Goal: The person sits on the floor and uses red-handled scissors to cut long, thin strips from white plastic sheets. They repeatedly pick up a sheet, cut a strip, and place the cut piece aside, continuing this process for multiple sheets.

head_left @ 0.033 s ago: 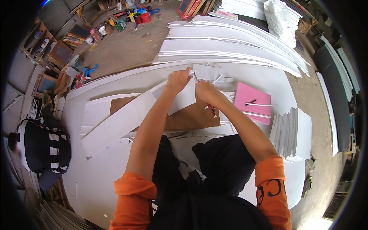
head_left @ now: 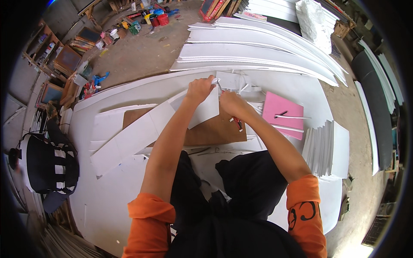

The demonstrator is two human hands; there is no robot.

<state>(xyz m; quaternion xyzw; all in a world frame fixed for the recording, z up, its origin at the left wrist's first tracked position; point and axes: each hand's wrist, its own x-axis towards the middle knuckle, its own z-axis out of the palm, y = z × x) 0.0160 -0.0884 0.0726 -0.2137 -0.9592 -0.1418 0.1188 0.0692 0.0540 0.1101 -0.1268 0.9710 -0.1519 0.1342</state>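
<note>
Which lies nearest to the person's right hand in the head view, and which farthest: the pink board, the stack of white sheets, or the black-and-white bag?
From the right hand:
1. Pink board, just to its right.
2. Stack of white sheets, farther right and lower.
3. Black-and-white bag, far across on the left side.

White sheet piece [head_left: 202,109]: looked like matt, smooth foam board or stiff card, gripped in the left hand [head_left: 198,89].
Brown board [head_left: 206,131]: dull cardboard, slightly rough.
Pink sheet [head_left: 282,114]: matt, smooth, paper-like.
Stack of white panels [head_left: 327,148]: flat, matt, clean-cut edges.
Floor [head_left: 142,56]: rough, dusty concrete.
Sleeves [head_left: 148,217]: soft orange cloth.
Chair [head_left: 49,167]: black-and-white woven cloth.
</note>
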